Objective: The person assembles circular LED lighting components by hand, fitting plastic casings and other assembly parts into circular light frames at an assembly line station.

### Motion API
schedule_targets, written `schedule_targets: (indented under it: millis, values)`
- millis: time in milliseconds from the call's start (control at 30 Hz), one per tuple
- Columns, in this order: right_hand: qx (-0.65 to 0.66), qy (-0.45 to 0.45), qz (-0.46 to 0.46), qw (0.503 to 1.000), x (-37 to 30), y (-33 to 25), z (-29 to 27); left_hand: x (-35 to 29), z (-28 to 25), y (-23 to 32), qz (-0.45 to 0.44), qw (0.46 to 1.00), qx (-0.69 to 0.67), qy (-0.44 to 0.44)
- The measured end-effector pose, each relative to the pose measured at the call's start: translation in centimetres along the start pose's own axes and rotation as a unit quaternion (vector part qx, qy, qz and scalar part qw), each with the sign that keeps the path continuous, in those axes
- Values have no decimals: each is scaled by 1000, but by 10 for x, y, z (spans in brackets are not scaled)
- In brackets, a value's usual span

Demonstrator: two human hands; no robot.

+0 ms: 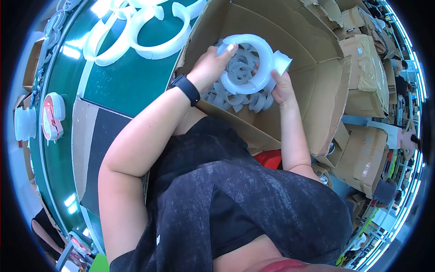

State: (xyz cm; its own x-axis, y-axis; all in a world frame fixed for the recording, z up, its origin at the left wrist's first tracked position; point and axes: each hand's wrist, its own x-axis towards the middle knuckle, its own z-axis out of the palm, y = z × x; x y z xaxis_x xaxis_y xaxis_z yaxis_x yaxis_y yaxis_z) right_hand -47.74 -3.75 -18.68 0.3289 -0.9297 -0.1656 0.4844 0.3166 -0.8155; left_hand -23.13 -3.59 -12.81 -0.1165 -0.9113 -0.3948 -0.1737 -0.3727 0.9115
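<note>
Above an open cardboard box (312,45), a translucent white plastic ring (267,59) is held up between both hands. My left hand (210,65) grips its upper left side, thumb on top and fingers mostly hidden behind. On the other side, my right hand (282,89) is closed around a short curved white plastic piece (282,62) against the ring. Whether that piece belongs to the ring or is separate, I cannot tell. Below, many smaller curved white pieces (259,102) lie loose in the box, some showing through the ring's middle.
Several large white open rings (154,52) lie on the green work surface (131,84) at the far left. Farther left is a white and red oval item (53,117). Stacked cartons (362,68) stand to the right. A red object (269,159) is beside the box. Other people appear near both rims.
</note>
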Motion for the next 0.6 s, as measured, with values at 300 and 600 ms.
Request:
schedule_targets:
  millis: [300, 600]
  values:
    - [-71, 80, -32, 994, 10, 8, 3, 15, -4, -7, -19, 992, 115, 43]
    - [-22, 91, -26, 995, 9, 13, -6, 23, -3, -15, -20, 997, 43, 65]
